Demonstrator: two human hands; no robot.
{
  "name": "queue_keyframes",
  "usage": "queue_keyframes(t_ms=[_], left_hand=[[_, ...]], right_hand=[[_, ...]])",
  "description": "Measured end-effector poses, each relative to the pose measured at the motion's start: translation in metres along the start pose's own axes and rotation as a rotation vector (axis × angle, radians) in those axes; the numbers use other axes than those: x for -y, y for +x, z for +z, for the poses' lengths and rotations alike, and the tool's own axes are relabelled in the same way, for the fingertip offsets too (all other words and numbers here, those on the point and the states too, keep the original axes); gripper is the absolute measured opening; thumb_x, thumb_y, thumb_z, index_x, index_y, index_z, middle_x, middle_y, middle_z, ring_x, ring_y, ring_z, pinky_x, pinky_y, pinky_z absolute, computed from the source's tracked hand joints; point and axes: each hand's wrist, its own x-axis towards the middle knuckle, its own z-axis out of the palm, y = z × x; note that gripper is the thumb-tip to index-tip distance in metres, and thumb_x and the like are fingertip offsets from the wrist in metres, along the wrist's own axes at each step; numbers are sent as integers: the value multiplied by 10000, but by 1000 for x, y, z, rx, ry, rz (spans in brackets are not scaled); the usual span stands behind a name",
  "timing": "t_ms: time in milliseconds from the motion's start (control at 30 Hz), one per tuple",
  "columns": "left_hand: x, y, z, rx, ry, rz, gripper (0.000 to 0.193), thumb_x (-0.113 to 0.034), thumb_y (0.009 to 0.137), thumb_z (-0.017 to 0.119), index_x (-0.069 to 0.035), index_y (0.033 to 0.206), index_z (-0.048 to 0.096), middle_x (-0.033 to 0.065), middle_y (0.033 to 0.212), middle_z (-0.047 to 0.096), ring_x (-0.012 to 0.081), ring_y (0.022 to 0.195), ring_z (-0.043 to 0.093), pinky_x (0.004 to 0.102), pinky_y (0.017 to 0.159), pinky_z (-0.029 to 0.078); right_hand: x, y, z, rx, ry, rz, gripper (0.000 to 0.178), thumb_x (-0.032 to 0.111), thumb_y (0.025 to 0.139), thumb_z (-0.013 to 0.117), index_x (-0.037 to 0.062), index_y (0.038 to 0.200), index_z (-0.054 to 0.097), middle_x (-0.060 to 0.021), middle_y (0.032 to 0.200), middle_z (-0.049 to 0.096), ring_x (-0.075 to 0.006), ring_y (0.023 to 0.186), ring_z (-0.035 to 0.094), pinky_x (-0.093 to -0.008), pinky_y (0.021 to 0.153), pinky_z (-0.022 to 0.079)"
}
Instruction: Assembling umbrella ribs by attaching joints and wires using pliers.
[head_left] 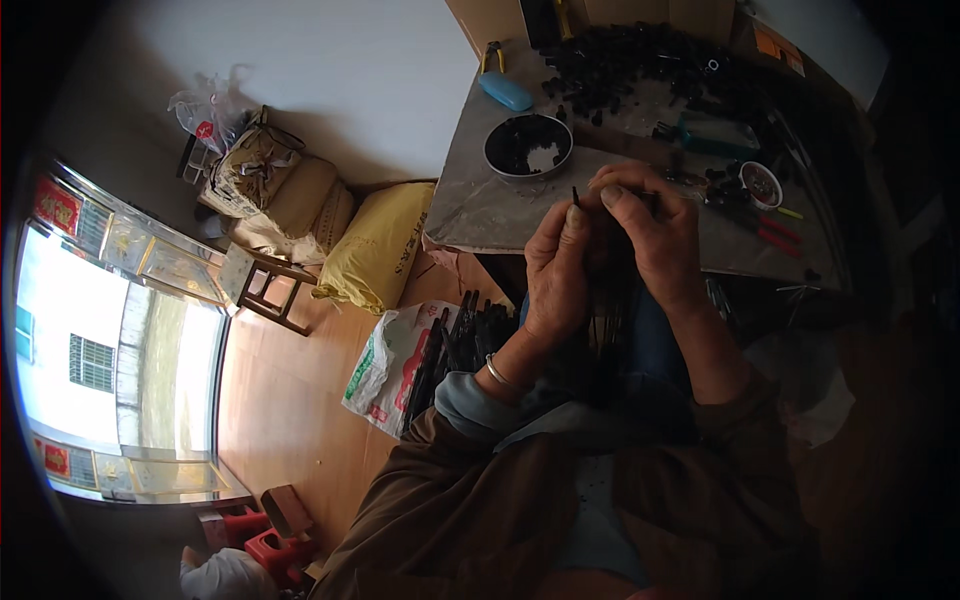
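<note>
Both my hands are raised close together over my lap, just in front of the table edge. My left hand (556, 272) is closed, thumb against fingers, on a thin black rod (575, 196) whose tip sticks up past the thumb. Beside it, my right hand (662, 240) is pinched closed; what lies between its fingers is too small and dark to make out. Below the hands, long thin black strands (607, 318) hang over my lap. A round metal bowl (528, 174) with small black parts and white bits stands on the table (470, 215) beyond my left hand.
Small black parts (640, 70) are heaped at the table's back, near a light blue object (506, 93). A green box (718, 133), a white cup (761, 190) and red-handled pliers (779, 236) lie right. Black rods (470, 340) and a yellow sack (378, 250) sit on the floor, left.
</note>
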Motion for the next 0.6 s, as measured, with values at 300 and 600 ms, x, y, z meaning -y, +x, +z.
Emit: queue_keyframes(t_ms=[300,600], left_hand=[[-3,1,-1,14,24,-4,260,-241,1007,461,-40,1105,596,-66,772,518,17,657,409,175,581,359],[-5,2,-2,19,52,-46,258,-225,1003,478,-25,1091,613,-53,850,572,8,736,464,163,639,390]], right_hand=[[1,0,0,-4,-8,-6,95,74,873,585,18,911,652,-31,921,650,-93,861,588,-244,787,461],[0,1,1,20,0,-21,117,116,901,599,19,940,650,-31,882,641,-92,854,585,-234,773,467]])
